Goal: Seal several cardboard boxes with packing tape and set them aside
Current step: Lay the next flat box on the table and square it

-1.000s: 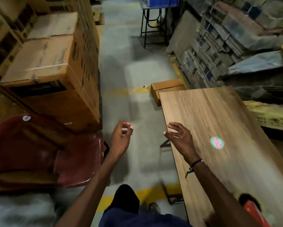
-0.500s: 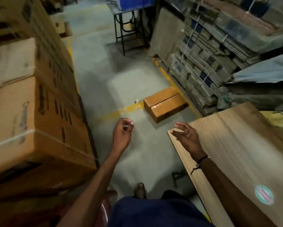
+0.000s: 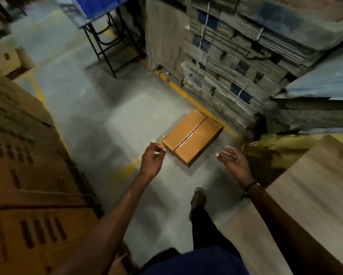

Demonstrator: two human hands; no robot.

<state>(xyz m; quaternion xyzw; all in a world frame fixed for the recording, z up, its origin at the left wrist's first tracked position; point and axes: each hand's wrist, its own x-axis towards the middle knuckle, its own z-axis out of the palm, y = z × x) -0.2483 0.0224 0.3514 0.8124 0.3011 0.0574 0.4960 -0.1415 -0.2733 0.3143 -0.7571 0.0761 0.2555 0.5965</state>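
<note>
Head view. Cardboard box [image 3: 192,137]: floor, centre, flaps closed, contents hidden; seam glossy, possibly taped. Left hand [image 3: 152,160]: near box's left corner, fingers loosely curled, holding nothing discernible. Right hand [image 3: 233,160]: fingers spread, empty, right of box. Advice: grip opposite sides, lift level. Wooden table [image 3: 313,195]: near right.

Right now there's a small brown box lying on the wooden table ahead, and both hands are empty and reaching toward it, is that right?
Not quite. The head view shows the small brown box lying on the concrete floor, beside the yellow line, not on the wooden table. The rest holds: left hand and right hand are empty, reaching toward it.
</note>
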